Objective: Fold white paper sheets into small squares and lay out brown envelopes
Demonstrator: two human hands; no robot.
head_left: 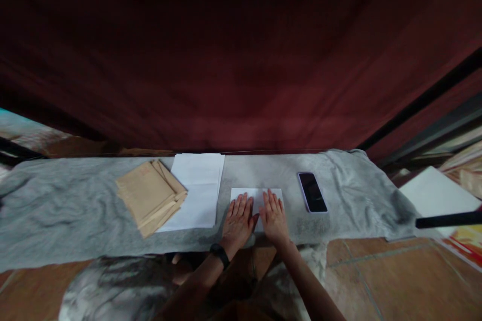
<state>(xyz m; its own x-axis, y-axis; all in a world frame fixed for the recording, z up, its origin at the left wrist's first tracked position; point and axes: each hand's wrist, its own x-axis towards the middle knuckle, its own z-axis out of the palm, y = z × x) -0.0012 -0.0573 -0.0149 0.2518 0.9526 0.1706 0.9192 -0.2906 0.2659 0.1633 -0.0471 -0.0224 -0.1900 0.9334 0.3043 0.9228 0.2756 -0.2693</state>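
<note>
A small white sheet of paper (pixel 257 194), perhaps folded, lies before me near the front edge of the cloth-covered surface. My left hand (pixel 238 220) rests flat on its left half, fingers stretched forward; a dark band circles that wrist. On the right half lies my right hand (pixel 274 216), palm down with the fingers extended. The thumbs come close together over the paper's middle. Both hands cover much of the sheet, so its near part is mostly hidden.
Left of my hands is a stack of white paper (pixel 199 195), partly under a pile of brown envelopes (pixel 146 193). A phone (pixel 312 192) with a dark screen lies to the right. Grey cloth (pixel 68 205) covers the narrow surface. A dark red curtain (pixel 241 85) hangs behind.
</note>
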